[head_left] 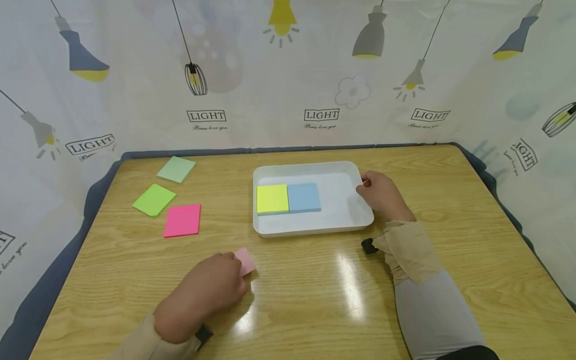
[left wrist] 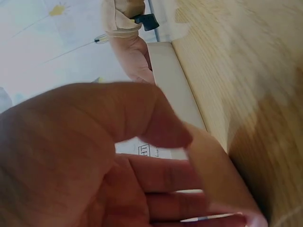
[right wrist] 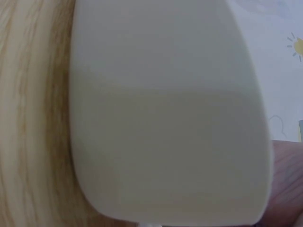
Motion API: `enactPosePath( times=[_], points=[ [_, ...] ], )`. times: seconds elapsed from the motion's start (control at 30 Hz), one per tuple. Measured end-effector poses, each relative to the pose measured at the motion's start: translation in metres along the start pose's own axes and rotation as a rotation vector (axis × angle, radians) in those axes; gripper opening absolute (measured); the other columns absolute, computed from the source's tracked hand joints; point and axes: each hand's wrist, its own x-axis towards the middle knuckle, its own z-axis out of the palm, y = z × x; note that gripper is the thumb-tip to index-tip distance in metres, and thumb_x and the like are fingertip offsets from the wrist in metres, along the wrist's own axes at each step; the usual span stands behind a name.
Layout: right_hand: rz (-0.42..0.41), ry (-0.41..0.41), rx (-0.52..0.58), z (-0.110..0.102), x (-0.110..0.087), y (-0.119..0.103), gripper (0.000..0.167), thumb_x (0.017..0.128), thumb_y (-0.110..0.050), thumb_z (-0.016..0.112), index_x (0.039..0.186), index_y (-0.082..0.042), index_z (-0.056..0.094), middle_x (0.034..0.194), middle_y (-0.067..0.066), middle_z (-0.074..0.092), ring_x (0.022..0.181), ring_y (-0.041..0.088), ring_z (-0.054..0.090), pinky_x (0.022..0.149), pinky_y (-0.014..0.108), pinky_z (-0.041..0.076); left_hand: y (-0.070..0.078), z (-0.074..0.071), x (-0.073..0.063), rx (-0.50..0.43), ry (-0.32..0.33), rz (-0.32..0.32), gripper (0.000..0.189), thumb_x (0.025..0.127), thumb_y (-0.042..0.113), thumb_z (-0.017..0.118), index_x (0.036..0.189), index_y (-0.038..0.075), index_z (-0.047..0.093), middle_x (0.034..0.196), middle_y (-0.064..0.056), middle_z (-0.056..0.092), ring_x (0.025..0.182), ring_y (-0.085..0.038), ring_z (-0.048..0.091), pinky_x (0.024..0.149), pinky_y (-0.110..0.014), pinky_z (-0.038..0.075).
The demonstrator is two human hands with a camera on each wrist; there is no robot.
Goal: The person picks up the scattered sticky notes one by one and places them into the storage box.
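My left hand (head_left: 209, 282) pinches a pale pink sticky note pad (head_left: 245, 262) by its edge, low over the table in front of the tray. In the left wrist view the thumb lies on the near face of the pad (left wrist: 220, 177), with fingers behind it. At the right end of a white tray (head_left: 342, 222), my right hand (head_left: 384, 195) grips the rim; some of its fingers are hidden. A yellow sticky note pad (head_left: 272, 199) and a blue sticky note pad (head_left: 304, 197) lie side by side in the tray's left and middle part. The right wrist view shows mostly the tray's outer wall (right wrist: 165, 142).
On the left of the wooden table (head_left: 306, 300) lie a mint green pad (head_left: 176, 169), a bright green pad (head_left: 154, 200) and a hot pink pad (head_left: 182, 220), apart from each other. A lamp-patterned curtain (head_left: 270, 75) stands behind the table's back edge.
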Motion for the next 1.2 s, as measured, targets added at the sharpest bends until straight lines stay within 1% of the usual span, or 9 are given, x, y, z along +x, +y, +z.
enactPosePath(
  times=[0.03,0.13,0.27,0.37,0.57,0.73,0.87,1.0,1.2],
  points=[
    [-0.001,0.0,0.0,0.0,0.0,0.001,0.042,0.105,-0.02,0.048,0.141,0.001,0.054,0.137,0.023,0.057,0.116,0.037,0.055,0.102,0.053,0.048,0.0,0.0,0.0,0.013,0.005,0.02,0.024,0.083,0.011,0.065,0.062,0.009,0.054,0.064,-0.005,0.054,0.059,-0.02,0.047,0.061,-0.045,0.051],
    [-0.007,0.001,-0.002,0.0,0.0,0.003,0.043,0.105,-0.02,0.048,0.142,0.002,0.053,0.138,0.024,0.057,0.117,0.037,0.054,0.104,0.054,0.048,-0.001,-0.001,-0.001,0.188,0.002,0.149,0.027,0.086,0.005,0.067,0.063,0.008,0.054,0.063,-0.002,0.052,0.056,-0.017,0.044,0.055,-0.04,0.049],
    [-0.012,0.006,-0.01,-0.002,-0.001,0.004,0.044,0.105,-0.02,0.048,0.143,0.003,0.052,0.137,0.024,0.057,0.117,0.037,0.054,0.104,0.054,0.047,-0.003,-0.007,-0.001,0.227,0.024,0.175,0.015,0.089,0.005,0.068,0.076,0.007,0.061,0.07,-0.003,0.055,0.058,-0.016,0.048,0.055,-0.038,0.05],
    [-0.013,0.01,-0.008,-0.003,-0.002,0.004,0.044,0.105,-0.02,0.048,0.142,0.003,0.053,0.136,0.024,0.057,0.115,0.036,0.054,0.103,0.053,0.047,-0.005,-0.014,0.002,0.058,0.019,0.061,0.003,0.093,0.007,0.067,0.091,0.007,0.065,0.074,-0.004,0.059,0.063,-0.016,0.051,0.06,-0.038,0.052],
    [-0.024,0.014,-0.01,-0.005,-0.002,0.005,0.045,0.105,-0.02,0.049,0.142,0.004,0.053,0.136,0.024,0.057,0.115,0.037,0.053,0.103,0.053,0.047,-0.012,-0.032,0.005,-0.04,0.05,0.037,0.01,0.102,0.016,0.065,0.095,0.01,0.068,0.08,0.001,0.062,0.07,-0.012,0.054,0.07,-0.035,0.055],
    [-0.023,0.01,0.003,-0.006,-0.002,0.003,0.044,0.105,-0.02,0.05,0.142,0.004,0.053,0.136,0.024,0.057,0.116,0.036,0.054,0.104,0.053,0.047,-0.022,-0.052,0.006,-0.141,0.111,-0.004,0.017,0.103,0.01,0.059,0.111,0.005,0.073,0.103,-0.007,0.074,0.093,-0.019,0.069,0.085,-0.043,0.059],
    [-0.02,0.007,0.01,-0.006,-0.002,0.002,0.045,0.104,-0.019,0.05,0.143,0.004,0.053,0.135,0.023,0.058,0.115,0.036,0.054,0.103,0.052,0.047,-0.03,-0.066,0.012,-0.207,0.145,-0.009,0.023,0.101,0.004,0.06,0.121,0.003,0.072,0.111,-0.01,0.076,0.094,-0.02,0.069,0.081,-0.043,0.058],
    [-0.024,0.0,0.01,-0.004,0.0,0.002,0.046,0.104,-0.02,0.05,0.144,0.003,0.052,0.135,0.023,0.058,0.116,0.036,0.054,0.104,0.052,0.048,-0.031,-0.075,0.025,-0.309,0.172,-0.003,0.022,0.102,0.006,0.06,0.121,0.002,0.071,0.111,-0.011,0.076,0.09,-0.019,0.067,0.077,-0.039,0.056],
    [-0.015,-0.009,0.024,-0.003,0.003,0.004,0.046,0.105,-0.02,0.05,0.144,0.003,0.052,0.136,0.023,0.057,0.117,0.036,0.054,0.104,0.051,0.048,-0.019,-0.075,0.064,-0.437,0.225,-0.04,0.027,0.105,0.013,0.057,0.127,0.001,0.067,0.121,-0.014,0.073,0.105,-0.027,0.069,0.085,-0.044,0.059]
  ],
)
